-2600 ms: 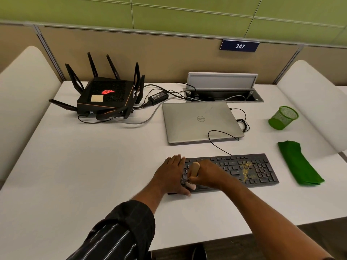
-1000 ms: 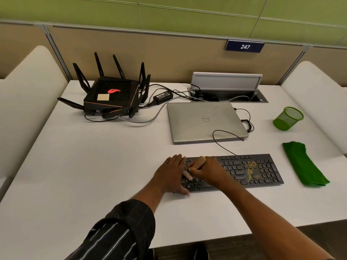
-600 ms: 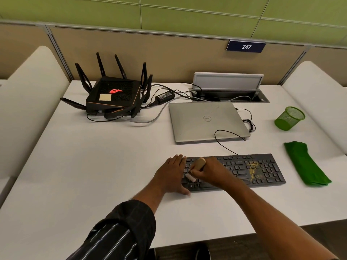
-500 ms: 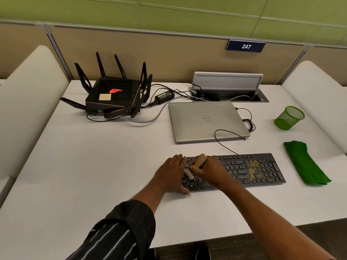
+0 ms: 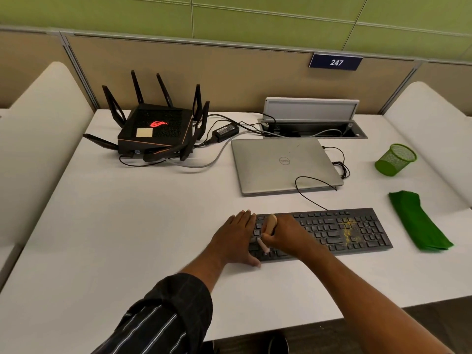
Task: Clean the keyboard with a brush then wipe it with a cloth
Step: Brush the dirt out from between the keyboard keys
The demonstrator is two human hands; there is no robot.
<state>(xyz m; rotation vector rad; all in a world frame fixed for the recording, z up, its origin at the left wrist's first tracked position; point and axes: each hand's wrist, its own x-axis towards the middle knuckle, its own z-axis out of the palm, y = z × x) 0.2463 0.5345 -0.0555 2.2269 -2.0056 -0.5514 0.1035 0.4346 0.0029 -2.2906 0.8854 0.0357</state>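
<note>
Keyboard (image 5: 332, 233): left grip (image 5: 235, 241) flat, released, on left end; right grip (image 5: 286, 236) grasping brush (image 5: 271, 223).

A white desk (image 5: 127, 226) carries a black router with upright antennas (image 5: 155, 134), a closed silver laptop (image 5: 283, 164) and a green mesh pen cup (image 5: 395, 160).

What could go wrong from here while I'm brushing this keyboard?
1. The brush in your right hand is working the left end of the keyboard, while the yellow crumbs lie on the right side; strokes there may push them down between the keys.
2. Sweeping rightward might flick crumbs onto the green cloth beside that end, dirtying it before the wipe.
3. Your left hand steadies only the left end, so the keyboard might pivot.
</note>
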